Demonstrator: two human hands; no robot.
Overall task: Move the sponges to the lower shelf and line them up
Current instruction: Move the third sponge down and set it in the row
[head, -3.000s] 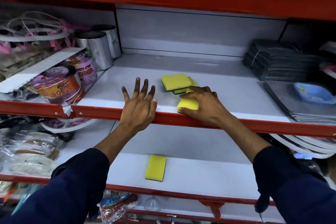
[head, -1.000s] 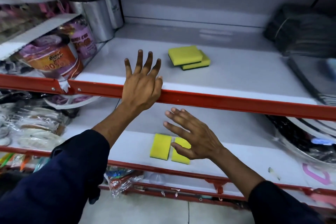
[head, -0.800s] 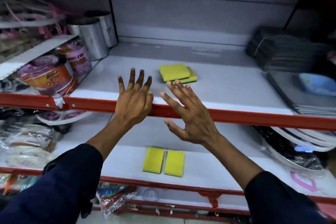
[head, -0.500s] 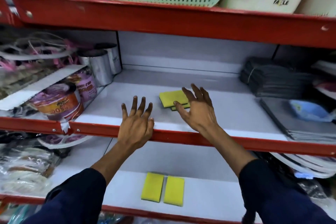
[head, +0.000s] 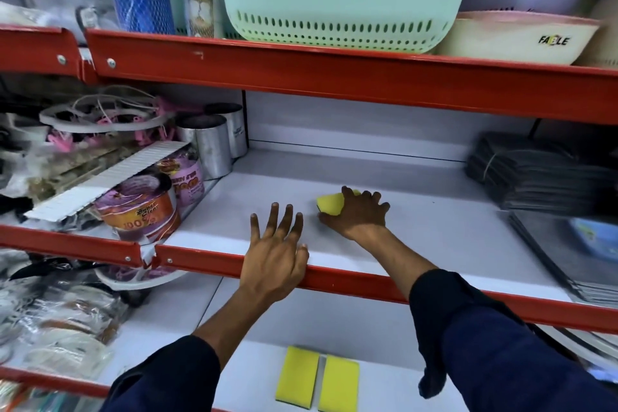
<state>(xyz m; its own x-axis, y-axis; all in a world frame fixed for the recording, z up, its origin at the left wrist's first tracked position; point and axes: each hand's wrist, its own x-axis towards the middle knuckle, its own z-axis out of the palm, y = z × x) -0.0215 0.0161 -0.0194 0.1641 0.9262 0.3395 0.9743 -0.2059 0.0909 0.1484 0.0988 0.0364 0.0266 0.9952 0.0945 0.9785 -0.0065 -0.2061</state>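
Note:
Two yellow sponges lie side by side on the lower shelf point(head: 384, 388), the left sponge point(head: 297, 377) and the right sponge point(head: 338, 384) nearly touching. On the middle shelf point(head: 434, 227), my right hand point(head: 359, 214) covers and grips a yellow sponge with a dark underside point(head: 329, 204); only its left end shows, and whether a second sponge lies beneath is hidden. My left hand point(head: 276, 254) rests flat on the shelf's red front edge point(head: 200, 262), fingers spread, holding nothing.
Metal tins point(head: 214, 144) and labelled tubs point(head: 143, 207) crowd the left of the middle shelf. Dark folded cloths point(head: 541, 174) and grey trays point(head: 568, 244) sit at the right. A green basket point(head: 341, 0) stands on the shelf above. Packaged goods point(head: 60, 321) fill the lower left.
My right hand placed a sponge beside the first on the lower shelf, then rose to the middle shelf and closed over the sponges there. My left hand stayed on the red edge.

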